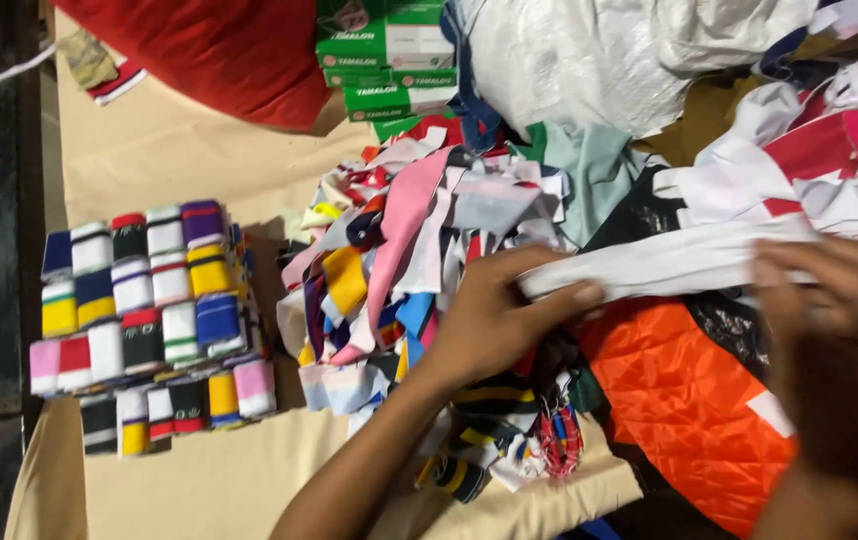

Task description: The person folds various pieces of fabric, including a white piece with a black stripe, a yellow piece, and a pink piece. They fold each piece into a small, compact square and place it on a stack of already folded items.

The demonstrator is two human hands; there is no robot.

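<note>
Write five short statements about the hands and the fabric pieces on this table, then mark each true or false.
1. Both hands hold a white fabric strip. True: the left hand pinches one end and the right hand grips it further along.
2. The folded striped pieces sit in neat rows. True.
3. The orange fabric lies on top of the neat rows. False: it lies below the white strip, near the right hand.
4. The green boxes are stacked at the near edge of the table. False: they are at the far side, beside the red cloth.
5. The loose heap of fabric strips is all one colour. False: it mixes pink, yellow, blue and white.
</note>
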